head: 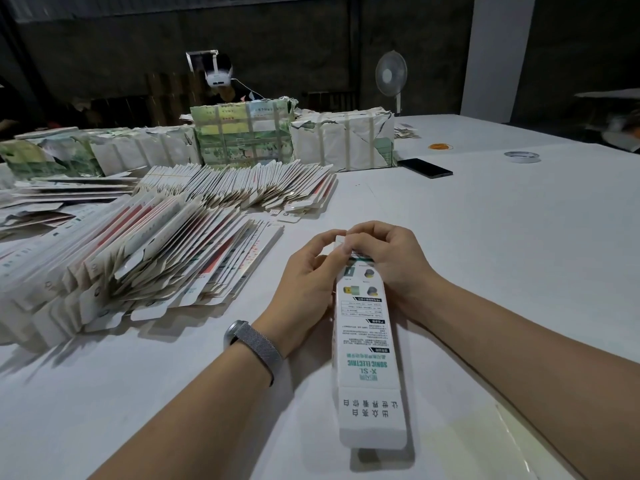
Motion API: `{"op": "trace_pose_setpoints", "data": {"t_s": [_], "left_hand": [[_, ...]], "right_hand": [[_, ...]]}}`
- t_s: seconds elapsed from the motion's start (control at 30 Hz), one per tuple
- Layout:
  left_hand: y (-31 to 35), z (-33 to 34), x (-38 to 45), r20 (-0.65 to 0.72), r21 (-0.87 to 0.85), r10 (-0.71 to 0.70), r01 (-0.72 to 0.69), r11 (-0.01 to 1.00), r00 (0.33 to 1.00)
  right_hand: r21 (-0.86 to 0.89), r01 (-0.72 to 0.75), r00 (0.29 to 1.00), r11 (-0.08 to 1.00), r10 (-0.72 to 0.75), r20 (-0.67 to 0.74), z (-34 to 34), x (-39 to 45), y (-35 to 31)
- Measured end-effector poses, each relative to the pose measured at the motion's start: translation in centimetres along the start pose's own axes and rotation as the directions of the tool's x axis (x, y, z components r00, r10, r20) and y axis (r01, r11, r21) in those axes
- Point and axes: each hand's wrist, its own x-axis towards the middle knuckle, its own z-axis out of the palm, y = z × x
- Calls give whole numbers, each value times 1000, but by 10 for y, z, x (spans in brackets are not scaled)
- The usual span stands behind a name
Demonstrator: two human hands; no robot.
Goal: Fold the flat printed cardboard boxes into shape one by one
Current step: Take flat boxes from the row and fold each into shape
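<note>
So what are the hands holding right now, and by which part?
Both hands hold the long white printed cardboard box by its far end: the left hand and the right hand pinch the small end flap there. The near end, its flap open, is unheld.

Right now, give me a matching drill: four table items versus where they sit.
Things:
1. long white printed cardboard box
2. black flat phone
3. grey tape ring
4. fanned pile of flat white cardboard boxes

Places:
A. far right on the table
B. left of the hands
C. between both hands
D. beside the strapped white bundle

Pairs: 1-C, 2-D, 3-A, 4-B
</note>
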Motion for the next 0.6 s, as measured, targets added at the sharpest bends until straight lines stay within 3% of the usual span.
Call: {"op": "trace_pose_setpoints", "data": {"t_s": [0.2,0.6], "left_hand": [[2,-1,2,16,-14,-42,42,999,999],[10,-2,-3,112,-1,-68,69,998,991]], "right_hand": [[-41,3,998,999,-6,-64,1,2,3],[-23,-29,1000,999,29,-3,0,4,2]]}}
